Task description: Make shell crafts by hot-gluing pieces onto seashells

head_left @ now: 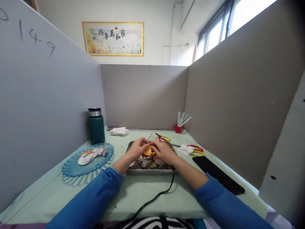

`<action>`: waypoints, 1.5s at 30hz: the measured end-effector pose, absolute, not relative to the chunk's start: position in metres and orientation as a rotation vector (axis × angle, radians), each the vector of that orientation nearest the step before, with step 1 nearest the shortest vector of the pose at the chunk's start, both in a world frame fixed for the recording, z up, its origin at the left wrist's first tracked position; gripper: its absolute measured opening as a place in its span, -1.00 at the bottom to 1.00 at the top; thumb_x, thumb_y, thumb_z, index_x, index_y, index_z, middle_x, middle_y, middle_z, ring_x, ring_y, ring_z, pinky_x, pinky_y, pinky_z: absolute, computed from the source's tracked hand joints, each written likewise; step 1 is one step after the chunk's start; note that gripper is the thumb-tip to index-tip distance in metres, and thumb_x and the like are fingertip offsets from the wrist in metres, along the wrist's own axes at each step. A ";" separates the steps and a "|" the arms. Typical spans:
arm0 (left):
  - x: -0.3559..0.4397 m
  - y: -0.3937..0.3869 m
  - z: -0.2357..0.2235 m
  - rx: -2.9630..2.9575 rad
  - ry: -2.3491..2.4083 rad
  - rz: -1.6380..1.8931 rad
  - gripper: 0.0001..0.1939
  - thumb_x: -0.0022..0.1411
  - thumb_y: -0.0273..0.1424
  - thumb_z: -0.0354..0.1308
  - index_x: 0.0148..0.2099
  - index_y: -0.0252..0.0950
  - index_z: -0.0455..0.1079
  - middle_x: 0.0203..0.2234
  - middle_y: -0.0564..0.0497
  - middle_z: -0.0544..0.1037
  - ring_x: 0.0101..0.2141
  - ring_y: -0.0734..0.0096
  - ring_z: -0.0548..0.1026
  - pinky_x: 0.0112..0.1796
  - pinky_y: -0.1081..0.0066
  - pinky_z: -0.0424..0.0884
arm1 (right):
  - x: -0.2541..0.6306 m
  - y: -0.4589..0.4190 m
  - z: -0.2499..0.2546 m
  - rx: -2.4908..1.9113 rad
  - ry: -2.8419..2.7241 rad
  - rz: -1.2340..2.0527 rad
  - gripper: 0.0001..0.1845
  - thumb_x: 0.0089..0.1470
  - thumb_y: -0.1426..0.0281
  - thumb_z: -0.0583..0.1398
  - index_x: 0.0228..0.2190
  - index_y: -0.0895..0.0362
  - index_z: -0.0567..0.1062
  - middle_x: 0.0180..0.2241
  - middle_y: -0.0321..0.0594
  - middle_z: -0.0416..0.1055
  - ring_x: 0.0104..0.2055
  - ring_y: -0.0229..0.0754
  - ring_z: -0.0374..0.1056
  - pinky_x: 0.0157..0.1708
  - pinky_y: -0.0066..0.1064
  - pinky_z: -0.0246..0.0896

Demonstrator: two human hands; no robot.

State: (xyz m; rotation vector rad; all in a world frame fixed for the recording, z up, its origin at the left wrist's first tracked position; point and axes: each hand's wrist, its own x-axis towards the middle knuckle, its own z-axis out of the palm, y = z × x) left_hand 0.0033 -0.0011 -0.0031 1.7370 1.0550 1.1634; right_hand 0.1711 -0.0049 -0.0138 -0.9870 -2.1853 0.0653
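Observation:
Over a metal tray (152,172) of shells and small stones, my left hand (138,149) and my right hand (163,150) meet at the fingertips. Both have their fingers pinched together; whatever is between them is too small or hidden to name. Just below the fingertips shows an orange shell (147,151), and I cannot tell whether it is held or lies on the pile. A yellow object (152,154) sits beside it, partly covered by my right hand. Greyish shells and pebbles (143,163) fill the front of the tray, near a green piece (153,165).
At left, a blue fluted plate (71,165) bears joined shells (89,156), with a green bottle (96,128) behind. Scissors (164,138), more scissors (198,150), tissue (186,149), a black slab (218,175) and a red cup of white sticks (178,128) stand right. A black cord (154,197) crosses the front.

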 end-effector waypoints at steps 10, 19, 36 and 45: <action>0.003 -0.001 -0.001 1.786 1.054 1.174 -0.82 0.02 -0.34 0.12 -0.34 -0.34 0.27 -0.63 0.12 0.37 -0.60 0.53 0.38 -0.59 0.56 0.30 | 0.171 -0.006 -0.013 -1.002 -2.210 0.068 -0.85 0.16 0.40 0.03 -0.28 0.13 0.39 -0.45 -0.25 0.41 -0.43 -0.29 0.28 -0.44 -0.50 0.02; 0.002 0.001 -0.003 1.790 1.019 1.158 -0.78 0.01 -0.31 0.14 -0.35 -0.35 0.26 -0.63 0.12 0.38 -0.60 0.54 0.38 -0.59 0.57 0.28 | 0.171 -0.006 -0.013 -1.020 -2.208 0.058 -0.86 0.15 0.41 0.04 -0.29 0.13 0.39 -0.45 -0.26 0.42 -0.43 -0.28 0.29 -0.44 -0.51 0.01; 0.004 -0.001 -0.002 1.681 1.128 1.054 -0.68 0.04 -0.22 0.14 -0.24 -0.37 0.32 -0.51 -0.01 0.47 -0.51 0.42 0.46 -0.62 0.54 0.35 | 0.172 -0.006 -0.013 -1.008 -2.154 0.062 -0.87 0.13 0.41 0.06 -0.29 0.13 0.39 -0.43 -0.25 0.42 -0.42 -0.28 0.31 -0.42 -0.50 0.06; 0.001 -0.002 -0.003 1.723 1.033 1.060 -0.61 0.02 -0.11 0.12 -0.30 -0.37 0.36 -0.45 -0.04 0.44 -0.43 0.40 0.43 -0.63 0.53 0.38 | 0.172 -0.008 -0.010 -0.967 -2.114 0.049 -0.88 0.12 0.42 0.06 -0.31 0.13 0.39 -0.44 -0.25 0.42 -0.41 -0.27 0.32 -0.40 -0.50 0.09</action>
